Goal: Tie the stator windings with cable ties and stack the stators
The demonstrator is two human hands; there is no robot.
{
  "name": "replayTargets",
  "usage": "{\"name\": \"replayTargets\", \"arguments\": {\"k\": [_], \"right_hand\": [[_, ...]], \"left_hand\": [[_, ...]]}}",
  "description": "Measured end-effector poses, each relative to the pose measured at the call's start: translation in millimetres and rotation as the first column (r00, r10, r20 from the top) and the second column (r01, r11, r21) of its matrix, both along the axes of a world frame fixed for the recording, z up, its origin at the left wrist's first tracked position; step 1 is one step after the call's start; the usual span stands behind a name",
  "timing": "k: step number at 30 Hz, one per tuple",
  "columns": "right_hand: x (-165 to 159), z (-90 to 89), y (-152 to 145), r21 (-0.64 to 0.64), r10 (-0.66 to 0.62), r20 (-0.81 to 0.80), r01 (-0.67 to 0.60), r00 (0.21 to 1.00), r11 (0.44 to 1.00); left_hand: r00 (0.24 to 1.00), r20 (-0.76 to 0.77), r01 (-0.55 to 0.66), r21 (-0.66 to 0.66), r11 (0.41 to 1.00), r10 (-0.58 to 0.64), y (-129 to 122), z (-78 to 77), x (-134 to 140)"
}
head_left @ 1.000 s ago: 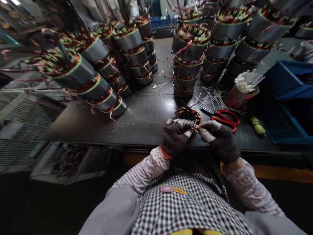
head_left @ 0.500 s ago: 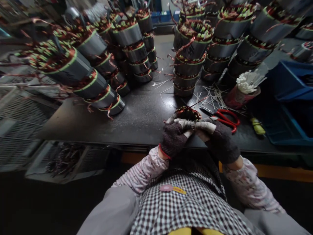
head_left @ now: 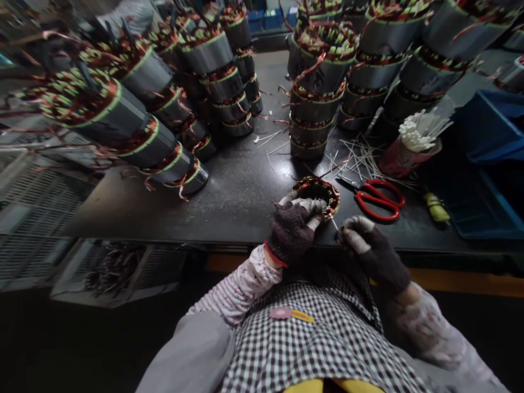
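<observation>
A wound motor stator [head_left: 336, 203] with reddish copper coils stands on the bench near its front edge. My left hand [head_left: 292, 226], in a dark glove with wrapped fingertips, grips its near side, the fingers reaching over the rim into the bore. A short thin white cord [head_left: 334, 222] runs from the near right rim toward my right hand [head_left: 370, 245]. That hand is closed in a pinch on the cord's end, apart from the stator. Red-handled scissors [head_left: 379, 200] lie just beyond it, blades pointing left.
Stacks of finished-looking stators [head_left: 311, 98] rise at the back, with more stacks [head_left: 139, 136] at left. Loose white strips [head_left: 360, 155] lie near a red cup [head_left: 403, 158] full of white sticks. A yellow-green object [head_left: 436, 207] and blue bins [head_left: 478, 202] are at right.
My right hand has drawn away from the stator, to the right and toward me, with the white cord stretched behind it. My left hand stays on the stator.
</observation>
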State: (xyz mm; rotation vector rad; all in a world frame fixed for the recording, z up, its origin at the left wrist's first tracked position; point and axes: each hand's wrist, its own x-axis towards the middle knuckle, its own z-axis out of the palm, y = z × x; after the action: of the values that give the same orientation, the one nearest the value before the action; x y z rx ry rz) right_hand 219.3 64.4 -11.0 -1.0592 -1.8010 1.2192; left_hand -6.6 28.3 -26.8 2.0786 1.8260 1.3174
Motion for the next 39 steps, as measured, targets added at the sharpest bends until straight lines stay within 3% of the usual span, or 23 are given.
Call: {"name": "replayTargets", "arguments": {"k": [3, 6, 9, 11, 13, 15, 17, 18, 20, 23, 28, 34, 36, 39], "right_hand": [[-1, 17.8, -11, -0.095, -0.012, -0.093, 0.003, 0.996, 0.996], [-44, 40.6, 5, -0.187, -0.043, -0.327, -0.020, 0.944, 0.982], [-97, 43.7, 34, -0.142, -0.083, -0.461, 0.019, 0.884, 0.990], [-108, 37.1, 52, -0.061, -0.098, -0.465, 0.078, 0.880, 0.995], [-88, 29.5, 68, 0.045, -0.134, -0.457, 0.173, 0.879, 0.984], [-44, 24.9, 89, 0.155, -0.251, -0.438, 0.348, 0.863, 0.925], [4, 23.3, 117, 0.280, -0.488, -0.368, 0.594, 0.792, 0.754], [24, 22.5, 133, 0.314, -0.598, -0.271, 0.656, 0.755, 0.686], [48, 19.5, 164, 0.331, -0.682, -0.123, 0.677, 0.721, 0.657], [48, 14.4, 189, 0.309, -0.667, -0.057, 0.649, 0.742, 0.696], [29, 13.3, 180, 0.307, -0.643, -0.100, 0.638, 0.759, 0.706], [32, 20.5, 170, 0.309, -0.650, -0.161, 0.663, 0.743, 0.682], [34, 28.0, 152, 0.307, -0.646, -0.209, 0.677, 0.734, 0.669], [34, 33.5, 107, 0.330, -0.618, -0.287, 0.681, 0.732, 0.654]], "left_hand": [[0.999, -0.021, 0.029, -0.012, 1.000, -0.029, 0, -0.5, 1], [0.995, -0.051, 0.080, -0.021, 0.997, -0.081, 1, 2.5, -1], [0.987, -0.079, 0.140, 0.012, 0.990, -0.139, 1, 7.8, -5], [0.988, -0.066, 0.143, 0.057, 0.988, -0.140, 1, 9.7, -6], [0.995, -0.024, 0.100, 0.077, 0.992, -0.099, 1, 8.9, -4], [0.999, 0.000, 0.041, 0.073, 0.996, -0.041, 2, 6.1, 0], [1.000, -0.015, -0.021, 0.069, 0.997, 0.022, 5, 2.6, 7], [0.998, -0.026, -0.055, 0.076, 0.996, 0.058, 7, 1.0, 11], [0.991, -0.034, -0.125, 0.091, 0.988, 0.129, 12, -1.7, 18], [0.987, -0.036, -0.155, 0.101, 0.983, 0.159, 18, -3.4, 24], [0.988, -0.036, -0.146, 0.099, 0.984, 0.150, 19, 1.5, 20], [0.975, -0.087, -0.207, 0.004, 0.978, 0.206, 26, 10.9, 24], [0.976, -0.098, -0.193, 0.012, 0.981, 0.194, 22, 8.3, 24], [0.978, -0.186, -0.061, 0.166, 0.984, 0.092, 16, -2.5, 4]]}}
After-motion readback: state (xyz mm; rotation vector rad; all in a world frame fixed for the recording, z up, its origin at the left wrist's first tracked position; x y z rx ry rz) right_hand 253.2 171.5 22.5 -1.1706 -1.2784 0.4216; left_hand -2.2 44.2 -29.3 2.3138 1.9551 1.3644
